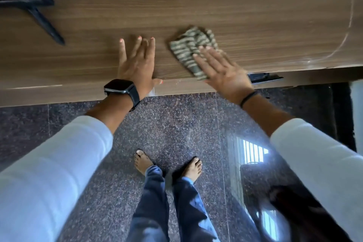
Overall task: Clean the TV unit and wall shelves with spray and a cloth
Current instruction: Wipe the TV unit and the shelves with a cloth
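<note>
While the left hand lies flat with fingers released, apparently bracing the person, the right hand presses straight fingers on the striped cloth near the front edge of the wooden TV unit, evidently for wiping.

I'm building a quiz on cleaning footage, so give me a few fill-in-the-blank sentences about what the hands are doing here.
1. The right hand presses flat on a striped ____.
2. The left hand rests with straight fingers on the ____ top of the TV unit.
3. A black smartwatch sits on the ____ wrist.
4. The person stands ____ on the speckled floor.

Missing words: cloth; wooden; left; barefoot
</note>
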`<act>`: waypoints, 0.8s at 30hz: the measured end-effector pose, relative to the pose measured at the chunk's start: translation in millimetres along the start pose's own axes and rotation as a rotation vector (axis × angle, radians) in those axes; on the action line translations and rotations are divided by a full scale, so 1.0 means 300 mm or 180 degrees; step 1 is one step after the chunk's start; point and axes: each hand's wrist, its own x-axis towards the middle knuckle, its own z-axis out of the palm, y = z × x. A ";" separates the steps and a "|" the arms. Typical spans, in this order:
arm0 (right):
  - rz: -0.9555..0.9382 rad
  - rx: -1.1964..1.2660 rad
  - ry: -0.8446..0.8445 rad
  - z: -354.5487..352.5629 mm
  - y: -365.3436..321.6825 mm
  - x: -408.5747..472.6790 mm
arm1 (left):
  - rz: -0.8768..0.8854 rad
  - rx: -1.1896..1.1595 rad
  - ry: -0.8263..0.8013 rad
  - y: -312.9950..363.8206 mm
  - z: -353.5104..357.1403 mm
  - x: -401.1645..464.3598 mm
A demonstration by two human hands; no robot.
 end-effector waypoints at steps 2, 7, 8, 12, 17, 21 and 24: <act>0.0229 0.0127 0.0054 0.004 0.138 -0.093 | 0.0042 -0.0019 -0.0001 0.045 0.000 0.014; 0.0659 0.0293 0.0159 0.021 0.279 -0.229 | -0.0136 -0.0220 0.0048 0.104 0.008 0.037; 0.0660 0.0289 0.0156 0.011 0.257 -0.217 | -0.0147 -0.0227 0.0065 0.103 0.008 0.035; 0.0131 0.0232 -0.0073 -0.032 0.086 -0.052 | -0.0205 -0.0313 -0.0007 0.139 -0.007 0.039; -0.0220 0.0097 0.0060 -0.032 -0.037 0.062 | -0.0493 -0.0534 -0.0125 0.186 -0.025 0.049; -0.0423 0.0080 0.0059 -0.002 0.102 -0.023 | -0.0273 -0.0514 -0.0066 0.235 -0.042 0.062; -0.0004 0.0155 -0.0192 0.027 0.275 -0.159 | -0.0083 -0.0520 -0.0074 0.277 -0.061 0.102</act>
